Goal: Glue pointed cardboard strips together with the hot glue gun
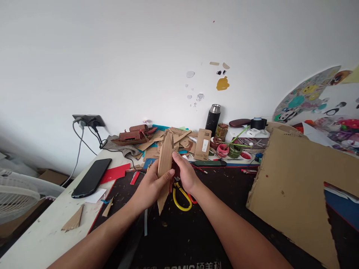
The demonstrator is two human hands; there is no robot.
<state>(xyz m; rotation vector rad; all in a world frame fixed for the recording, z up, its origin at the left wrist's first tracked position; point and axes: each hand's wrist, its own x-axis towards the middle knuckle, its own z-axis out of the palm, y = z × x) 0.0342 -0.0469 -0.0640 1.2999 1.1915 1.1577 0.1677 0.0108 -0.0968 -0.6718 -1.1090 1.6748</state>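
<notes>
Cardboard with pointy ends is in the left hand, grip closed on it. The right hand touches its edge; I can't tell how open that grip is.

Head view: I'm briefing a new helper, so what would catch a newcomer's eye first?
At centre, a pointed cardboard strip in the left hand, the right hand at its edge. Just below, a yellow scissor handle stands out against the black mat. A large cardboard sheet looms at right.
</notes>
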